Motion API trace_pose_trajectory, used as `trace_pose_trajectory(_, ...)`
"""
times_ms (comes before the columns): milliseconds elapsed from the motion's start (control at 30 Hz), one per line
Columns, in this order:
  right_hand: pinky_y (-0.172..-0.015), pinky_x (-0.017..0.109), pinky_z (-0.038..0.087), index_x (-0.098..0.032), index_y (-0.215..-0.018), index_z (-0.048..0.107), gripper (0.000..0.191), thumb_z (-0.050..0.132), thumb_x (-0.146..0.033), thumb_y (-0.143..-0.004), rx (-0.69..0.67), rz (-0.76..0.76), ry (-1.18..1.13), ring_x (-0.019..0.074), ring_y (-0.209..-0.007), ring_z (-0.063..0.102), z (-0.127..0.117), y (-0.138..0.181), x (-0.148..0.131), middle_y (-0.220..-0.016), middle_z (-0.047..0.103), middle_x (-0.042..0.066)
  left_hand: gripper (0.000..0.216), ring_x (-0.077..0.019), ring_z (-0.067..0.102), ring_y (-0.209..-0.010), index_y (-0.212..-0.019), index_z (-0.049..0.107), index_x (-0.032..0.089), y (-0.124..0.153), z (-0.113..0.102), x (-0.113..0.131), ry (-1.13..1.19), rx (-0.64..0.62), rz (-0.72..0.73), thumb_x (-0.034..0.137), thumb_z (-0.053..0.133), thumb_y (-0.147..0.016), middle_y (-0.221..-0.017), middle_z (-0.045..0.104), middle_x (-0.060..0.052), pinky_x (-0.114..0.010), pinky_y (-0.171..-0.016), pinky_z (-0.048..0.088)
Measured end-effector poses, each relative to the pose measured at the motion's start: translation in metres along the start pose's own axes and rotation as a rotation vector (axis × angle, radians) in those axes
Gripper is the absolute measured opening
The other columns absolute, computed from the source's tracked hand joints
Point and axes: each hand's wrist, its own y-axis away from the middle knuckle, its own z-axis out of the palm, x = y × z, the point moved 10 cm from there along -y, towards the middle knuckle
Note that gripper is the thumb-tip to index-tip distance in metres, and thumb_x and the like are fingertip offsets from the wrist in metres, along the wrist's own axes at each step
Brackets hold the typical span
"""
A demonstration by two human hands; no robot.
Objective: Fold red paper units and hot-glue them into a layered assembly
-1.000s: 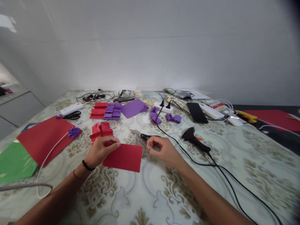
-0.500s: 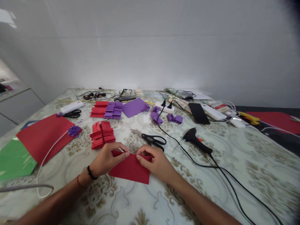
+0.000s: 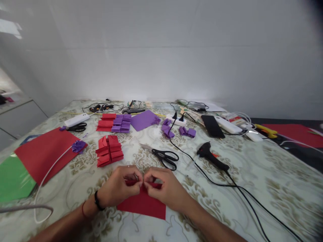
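A sheet of red paper [image 3: 142,206] lies on the patterned tablecloth in front of me, its far edge folded or raised between my fingers. My left hand [image 3: 123,186] pinches that far edge with thumb and forefinger; a black band and a thin red string circle the wrist. Right beside it, my right hand [image 3: 165,188] pinches the same edge, the two sets of fingertips almost touching. Both hands partly cover the paper. Just beyond them are black-handled scissors [image 3: 165,157] with the blades partly apart, and a block of folded red paper pieces [image 3: 109,150].
A black glue gun [image 3: 212,156] with its cord lies to the right. Folded purple pieces [image 3: 121,123], a purple sheet [image 3: 143,120], a power strip [image 3: 176,120] and a phone [image 3: 212,126] are farther back. At left are a large red sheet [image 3: 47,151] and green sheets [image 3: 15,178].
My hands have come closer together along the paper's far edge, fingertips now nearly meeting. The whole scene sits slightly lower in view.
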Motion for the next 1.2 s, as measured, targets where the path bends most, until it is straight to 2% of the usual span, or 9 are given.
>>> trace_pose_trajectory(67, -0.062, 0.024, 0.042, -0.020, -0.070, 0.063, 0.010, 0.061, -0.012, -0.076, 0.000, 0.012, 0.004, 0.0137, -0.063, 0.055, -0.005, -0.001, 0.000, -0.066, 0.061, -0.002, 0.006, -0.0125, 0.061, -0.064, -0.079, 0.071, 0.016, -0.002, -0.005, 0.001, 0.002, 0.009, -0.002, 0.015, 0.065, -0.078, -0.073, 0.069, 0.000, -0.020, -0.059, 0.046)
trace_pose_trajectory(233, -0.064, 0.025, 0.043, -0.019, -0.072, 0.064, 0.007, 0.062, -0.016, -0.077, 0.019, 0.085, 0.002, 0.0149, -0.068, 0.056, -0.026, -0.007, 0.011, -0.071, 0.063, -0.001, 0.004, -0.0126, 0.061, -0.063, -0.080, 0.067, 0.016, -0.009, -0.025, -0.005, 0.049, 0.033, -0.033, 0.020, 0.065, -0.080, -0.070, 0.067, 0.000, -0.022, -0.062, 0.046)
trace_pose_trajectory(400, -0.061, 0.024, 0.042, -0.018, -0.077, 0.067, 0.005, 0.063, -0.020, -0.080, -0.072, 0.177, -0.025, 0.0139, -0.064, 0.053, -0.029, -0.009, 0.032, -0.069, 0.062, -0.001, 0.008, -0.0132, 0.061, -0.063, -0.080, 0.064, 0.017, -0.013, -0.034, -0.015, 0.051, 0.015, -0.064, 0.024, 0.066, -0.080, -0.070, 0.067, 0.000, -0.023, -0.061, 0.045)
trace_pose_trajectory(533, -0.059, 0.023, 0.041, -0.017, -0.076, 0.067, 0.004, 0.064, -0.018, -0.079, -0.121, 0.190, -0.021, 0.0131, -0.063, 0.053, -0.021, -0.008, 0.037, -0.068, 0.062, -0.001, 0.007, -0.0118, 0.058, -0.058, -0.083, 0.065, 0.017, -0.013, -0.028, -0.020, 0.039, -0.017, -0.081, 0.024, 0.065, -0.080, -0.065, 0.064, 0.002, -0.021, -0.055, 0.041)
trace_pose_trajectory(700, -0.059, 0.022, 0.041, -0.017, -0.075, 0.066, 0.006, 0.063, -0.018, -0.079, -0.131, 0.192, -0.022, 0.0126, -0.062, 0.052, -0.009, -0.006, 0.029, -0.067, 0.060, -0.001, 0.012, -0.0139, 0.063, -0.070, -0.087, 0.074, 0.017, -0.012, -0.015, -0.013, -0.076, -0.053, -0.024, 0.021, 0.063, -0.085, -0.081, 0.074, -0.001, -0.022, -0.065, 0.046)
trace_pose_trajectory(833, -0.057, 0.022, 0.040, -0.017, -0.076, 0.068, 0.005, 0.063, -0.017, -0.079, -0.132, 0.187, -0.016, 0.0119, -0.060, 0.051, 0.001, -0.003, 0.027, -0.065, 0.060, -0.002, 0.013, -0.0125, 0.059, -0.064, -0.085, 0.075, 0.017, -0.010, -0.005, -0.014, -0.169, -0.073, -0.015, 0.017, 0.062, -0.083, -0.073, 0.072, 0.001, -0.021, -0.061, 0.042)
trace_pose_trajectory(1000, -0.058, 0.022, 0.041, -0.017, -0.076, 0.068, 0.007, 0.064, -0.013, -0.076, -0.132, 0.174, -0.057, 0.0121, -0.062, 0.053, 0.011, 0.000, 0.030, -0.067, 0.062, -0.002, 0.010, -0.0127, 0.059, -0.063, -0.083, 0.072, 0.017, -0.006, 0.006, -0.016, -0.121, -0.075, -0.021, 0.019, 0.063, -0.082, -0.071, 0.070, 0.001, -0.020, -0.060, 0.043)
trace_pose_trajectory(1100, -0.058, 0.021, 0.040, -0.018, -0.073, 0.067, 0.009, 0.063, -0.010, -0.072, -0.143, 0.167, -0.067, 0.0116, -0.061, 0.053, 0.013, 0.000, 0.028, -0.065, 0.060, -0.003, 0.010, -0.0112, 0.054, -0.060, -0.081, 0.071, 0.017, -0.004, 0.007, -0.011, -0.149, -0.065, -0.003, 0.014, 0.061, -0.078, -0.066, 0.064, 0.003, -0.019, -0.056, 0.040)
trace_pose_trajectory(1200, -0.057, 0.021, 0.040, -0.018, -0.071, 0.066, 0.008, 0.063, -0.011, -0.071, -0.145, 0.164, -0.067, 0.0116, -0.060, 0.052, 0.008, -0.001, 0.026, -0.065, 0.060, -0.003, 0.010, -0.0114, 0.056, -0.063, -0.078, 0.069, 0.017, -0.005, 0.002, -0.005, -0.139, -0.054, 0.020, 0.012, 0.060, -0.077, -0.068, 0.065, 0.003, -0.019, -0.058, 0.042)
